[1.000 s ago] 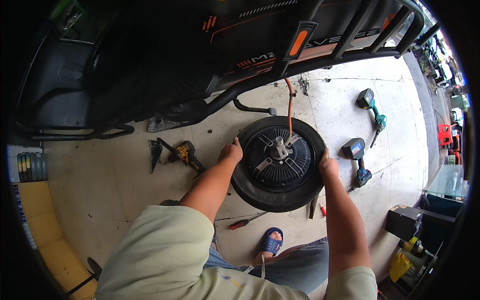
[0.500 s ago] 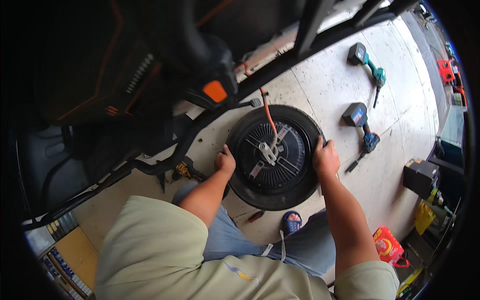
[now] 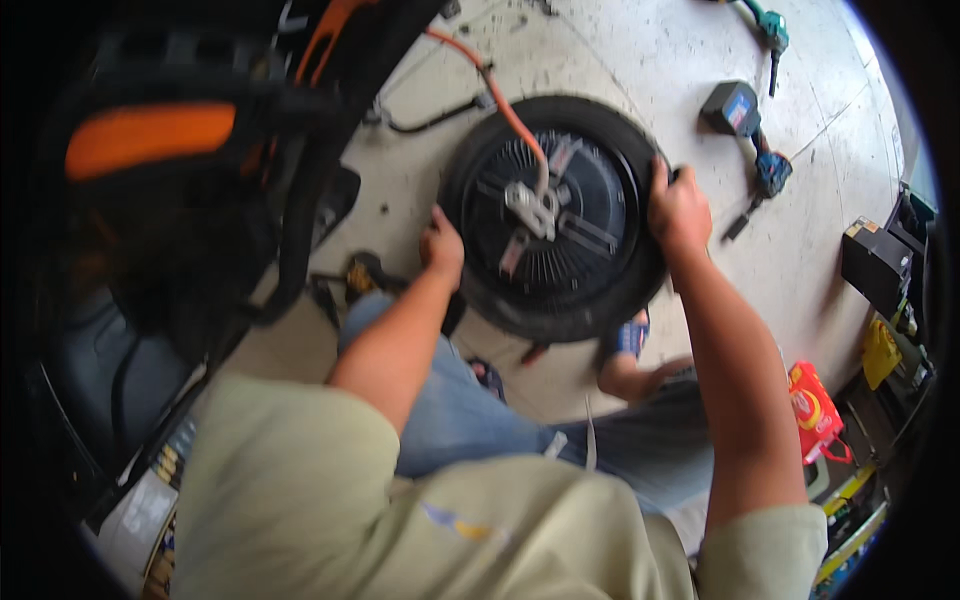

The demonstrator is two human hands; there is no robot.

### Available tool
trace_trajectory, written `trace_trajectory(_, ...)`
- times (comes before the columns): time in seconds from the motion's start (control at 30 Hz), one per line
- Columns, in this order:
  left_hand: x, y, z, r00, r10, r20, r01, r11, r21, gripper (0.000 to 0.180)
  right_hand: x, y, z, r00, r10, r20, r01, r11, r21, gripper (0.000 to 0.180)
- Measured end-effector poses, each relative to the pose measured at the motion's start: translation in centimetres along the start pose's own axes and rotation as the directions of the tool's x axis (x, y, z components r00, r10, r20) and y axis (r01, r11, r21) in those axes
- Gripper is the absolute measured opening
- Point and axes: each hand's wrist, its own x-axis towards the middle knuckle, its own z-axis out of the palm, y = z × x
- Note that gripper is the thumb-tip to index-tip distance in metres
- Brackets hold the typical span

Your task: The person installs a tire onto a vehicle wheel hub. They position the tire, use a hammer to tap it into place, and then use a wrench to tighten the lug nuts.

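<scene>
Between my hands is a black hub-motor wheel (image 3: 592, 208) with a thick tyre, its ribbed side facing up. My left hand (image 3: 441, 248) grips the tyre's left side, fingers curled partly out of sight beneath it. On the right side my right hand (image 3: 682, 212) is closed round the tyre, thumb on top. A metal bracket (image 3: 532, 212) sits at the hub's centre. From there an orange cable (image 3: 512, 118) runs up to the dark vehicle frame (image 3: 300, 220) at left. Whether the wheel touches the floor is hard to tell.
Right of the wheel, a blue cordless power tool (image 3: 768, 172) lies on the pale floor, with a green one (image 3: 772, 30) farther off. A yellow power tool (image 3: 362, 275) is near my left forearm. A dark box (image 3: 876, 262) and a red bag (image 3: 815, 410) stand at far right.
The view has shifted, and the wheel and floor tools appear higher in it. The vehicle looms larger at left. Both hands still grip the tyre; my right sandalled foot shows farther right.
</scene>
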Motion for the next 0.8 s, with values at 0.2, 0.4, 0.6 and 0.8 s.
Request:
trace_trajectory(0.2, 1.4, 10.1, -2.6, 0.992, 0.125, -0.014, -0.126, 0.979, -0.159, 0.079, 3.1, -1.2, -2.8, 0.997, 0.048, 0.052, -0.051, 0.996, 0.068, 0.068)
trace_trajectory(0.4, 0.7, 10.2, -3.5, 0.994, 0.067, 0.085, -0.044, 0.967, -0.251, 0.079, 2.5, -1.4, -2.6, 1.0, 0.024, 0.015, -0.026, 0.99, 0.139, 0.069)
trace_trajectory(0.6, 4.6, 9.2, -1.9, 0.905, 0.03, 0.423, 0.214, 0.83, -0.515, 0.091, 8.3, 6.4, 2.4, 0.985, 0.057, -0.163, 0.052, 0.804, 0.592, 0.063)
trace_trajectory(0.8, 5.5, 8.0, -3.0, 0.702, 0.189, 0.686, 0.321, 0.776, -0.543, 0.113, -3.3, 10.9, 10.9, 0.928, 0.116, 0.354, -0.329, -0.196, 0.924, 0.087)
